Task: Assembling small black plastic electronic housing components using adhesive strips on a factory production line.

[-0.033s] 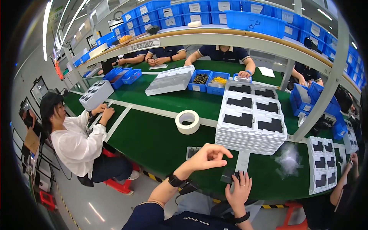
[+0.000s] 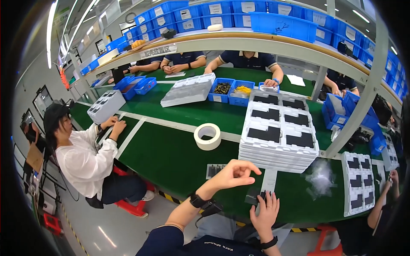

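My left hand (image 2: 235,174) hovers over the front of the green table, its index finger and thumb curved with a gap between their tips. No object shows between them. Lower and to the right, my right hand (image 2: 265,211) rests with fingers spread at the right edge of a flat black piece (image 2: 252,195), touching it and partly covering it. Just beyond my hands stands a tall stack of white plastic trays (image 2: 277,158); its top tray bears several flat black pieces (image 2: 264,134). A small tray of dark parts (image 2: 215,170) lies left of my left hand.
A roll of cream tape (image 2: 207,136) lies to the left. Crumpled clear film (image 2: 320,179) and another white tray (image 2: 347,183) of black pieces are to the right. Blue bins (image 2: 241,94) stand beyond, under a shelf (image 2: 205,42). Co-workers sit around, one (image 2: 81,149) at left.
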### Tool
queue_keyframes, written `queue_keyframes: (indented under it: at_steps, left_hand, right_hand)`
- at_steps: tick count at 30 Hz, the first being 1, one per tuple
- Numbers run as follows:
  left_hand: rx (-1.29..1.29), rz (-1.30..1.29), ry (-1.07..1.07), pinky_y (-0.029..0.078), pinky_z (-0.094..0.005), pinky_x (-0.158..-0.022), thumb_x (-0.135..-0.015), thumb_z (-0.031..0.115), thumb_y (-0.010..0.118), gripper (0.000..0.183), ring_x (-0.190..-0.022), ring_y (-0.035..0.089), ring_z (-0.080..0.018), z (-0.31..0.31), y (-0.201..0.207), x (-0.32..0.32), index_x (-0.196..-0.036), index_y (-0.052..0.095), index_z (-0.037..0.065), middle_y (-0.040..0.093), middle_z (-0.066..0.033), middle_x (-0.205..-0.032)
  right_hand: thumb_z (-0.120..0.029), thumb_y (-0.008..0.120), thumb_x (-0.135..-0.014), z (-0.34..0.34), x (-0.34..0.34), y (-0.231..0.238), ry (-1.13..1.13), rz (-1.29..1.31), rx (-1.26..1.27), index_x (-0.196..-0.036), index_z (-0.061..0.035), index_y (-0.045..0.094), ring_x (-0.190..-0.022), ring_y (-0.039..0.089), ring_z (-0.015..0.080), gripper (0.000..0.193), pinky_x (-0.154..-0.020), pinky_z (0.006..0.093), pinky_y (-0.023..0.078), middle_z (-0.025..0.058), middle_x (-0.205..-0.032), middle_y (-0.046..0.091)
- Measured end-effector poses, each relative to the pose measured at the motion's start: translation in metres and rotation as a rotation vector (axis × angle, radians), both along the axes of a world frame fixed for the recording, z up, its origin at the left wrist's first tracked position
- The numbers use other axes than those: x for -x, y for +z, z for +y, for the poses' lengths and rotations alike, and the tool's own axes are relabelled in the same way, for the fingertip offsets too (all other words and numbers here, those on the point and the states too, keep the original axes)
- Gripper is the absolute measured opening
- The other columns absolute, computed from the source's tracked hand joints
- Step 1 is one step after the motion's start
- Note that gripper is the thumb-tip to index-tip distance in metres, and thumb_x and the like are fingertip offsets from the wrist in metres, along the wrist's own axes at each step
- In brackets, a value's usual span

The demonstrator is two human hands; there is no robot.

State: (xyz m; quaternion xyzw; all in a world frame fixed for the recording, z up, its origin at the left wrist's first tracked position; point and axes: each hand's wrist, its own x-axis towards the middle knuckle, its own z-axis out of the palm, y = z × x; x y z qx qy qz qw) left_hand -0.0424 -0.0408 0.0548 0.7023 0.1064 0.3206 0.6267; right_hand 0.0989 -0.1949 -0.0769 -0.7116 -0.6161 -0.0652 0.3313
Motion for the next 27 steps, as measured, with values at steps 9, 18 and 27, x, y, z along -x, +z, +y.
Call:
queue_keyframes:
  at_steps: [9, 18, 27]
  left_hand:
    - [0.099, -0.212, -0.092, 0.023, -0.0168, -0.049, -0.082, 0.008, 0.065, 0.023, -0.053, 0.033, 0.0012, 0.009, 0.056, -0.059, -0.104, 0.062, 0.001, 0.042, 0.0087, -0.062]
    - [0.113, -0.129, -0.313, 0.023, -0.0177, -0.049, -0.086, 0.009, 0.062, 0.011, -0.052, 0.031, 0.0013, -0.008, 0.042, -0.127, -0.094, 0.062, 0.002, 0.04, 0.0089, -0.059]
    - [0.018, -0.043, -0.348, 0.023, -0.0202, -0.047, -0.084, 0.008, 0.065, 0.01, -0.05, 0.03, -0.0002, -0.006, 0.042, -0.13, -0.092, 0.063, 0.003, 0.04, 0.0073, -0.056]
  right_hand:
    - [-0.023, 0.064, -0.072, 0.001, -0.002, 0.002, -0.018, 0.014, 0.034, -0.106, -0.0091, 0.063, -0.123, 0.041, 0.0378, 0.036, -0.104, 0.0521, 0.028, 0.0151, -0.127, 0.05]
    - [-0.024, 0.068, -0.063, -0.001, -0.003, -0.001, -0.019, 0.027, 0.112, -0.107, -0.0127, 0.063, -0.124, 0.041, 0.0361, 0.046, -0.105, 0.0513, 0.028, 0.0117, -0.129, 0.05]
    - [-0.022, 0.066, -0.062, -0.003, -0.002, 0.006, 0.027, 0.054, 0.088, -0.087, -0.0021, 0.06, -0.123, 0.042, 0.038, 0.033, -0.103, 0.0525, 0.029, 0.0112, -0.126, 0.053]
